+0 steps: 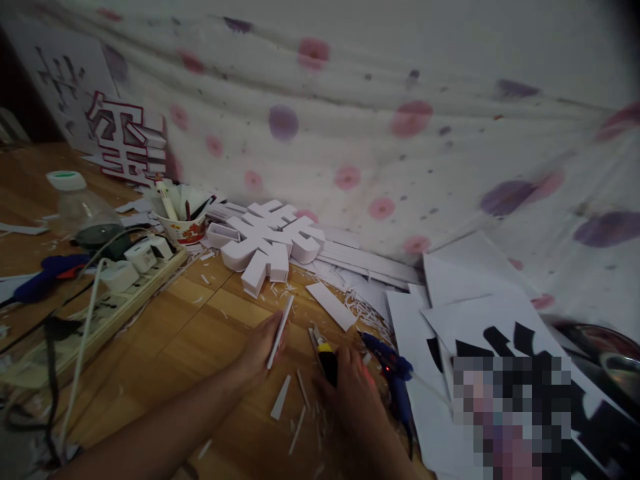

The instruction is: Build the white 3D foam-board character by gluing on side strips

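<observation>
Head view: looking forward and down over a brown wood-grained surface (200, 347)
Left hand (259, 347): pinching a narrow, flat white strip (281, 333) between thumb and fingers, holding it up on edge with a slight tilt
Right hand (354, 385): curling around the handle of a yellow-and-black utility knife (327, 363), pointing the blade ahead
Strip and blade: standing apart between the two hands, not touching
Wedge-shaped white offcut (281, 399): lying between the hands, nearer the body
Rectangular white piece (331, 306): lying ahead of the right hand
Raised white character with deep side walls (267, 240): resting just beyond the left hand
Blue glue gun with a glowing red light (397, 365): lying just beside the right hand, on its outer side
Step in hand: apparently readying the strip alongside the knife, making no cut at this moment
Next move: probably calling for a steady pinch, firm backing under any cut, and fingertips clear of the blade
</observation>
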The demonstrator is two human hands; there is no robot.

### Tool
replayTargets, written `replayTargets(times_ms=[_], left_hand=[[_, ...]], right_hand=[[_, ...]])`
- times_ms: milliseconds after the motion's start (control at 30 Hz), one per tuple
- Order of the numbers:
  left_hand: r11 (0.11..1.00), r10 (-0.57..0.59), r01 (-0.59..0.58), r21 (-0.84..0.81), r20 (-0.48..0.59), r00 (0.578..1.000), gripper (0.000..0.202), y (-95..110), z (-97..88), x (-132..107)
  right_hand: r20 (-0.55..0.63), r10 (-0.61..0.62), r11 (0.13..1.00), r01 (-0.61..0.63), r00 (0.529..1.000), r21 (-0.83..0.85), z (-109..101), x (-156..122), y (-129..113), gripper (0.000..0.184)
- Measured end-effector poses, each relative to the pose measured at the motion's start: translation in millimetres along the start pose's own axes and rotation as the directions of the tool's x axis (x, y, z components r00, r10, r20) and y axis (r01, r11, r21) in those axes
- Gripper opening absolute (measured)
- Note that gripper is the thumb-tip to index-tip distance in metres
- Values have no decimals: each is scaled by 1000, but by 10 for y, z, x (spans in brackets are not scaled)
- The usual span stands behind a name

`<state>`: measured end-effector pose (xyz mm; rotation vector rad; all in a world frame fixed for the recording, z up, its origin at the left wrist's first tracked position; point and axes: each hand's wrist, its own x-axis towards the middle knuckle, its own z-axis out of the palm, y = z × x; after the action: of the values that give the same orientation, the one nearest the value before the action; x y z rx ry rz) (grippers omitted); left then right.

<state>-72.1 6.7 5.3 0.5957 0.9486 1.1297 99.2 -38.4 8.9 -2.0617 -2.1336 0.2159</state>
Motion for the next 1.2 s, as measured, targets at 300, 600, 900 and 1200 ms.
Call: replayTargets(times_ms=[300,600,900,1200], left_hand=[[999,54,-55,-3,-60,997,43,-34,29,-6],[998,-19,21,64,-39,999,46,-91,15,63],[997,-6,8,76,-32,999,43,-63,61,-2],[992,20,-16,127,-27,999,51,-86,30,22]], right_hand=[[-34,-263,879,254,964,404,-148,-77,-116,35],[58,-476,857,447,878,258,-171,-109,-352,35],[48,-464,872,447,884,202,-121,-67,-347,36],[99,-453,888,438,886,144,-119,-44,-354,31]])
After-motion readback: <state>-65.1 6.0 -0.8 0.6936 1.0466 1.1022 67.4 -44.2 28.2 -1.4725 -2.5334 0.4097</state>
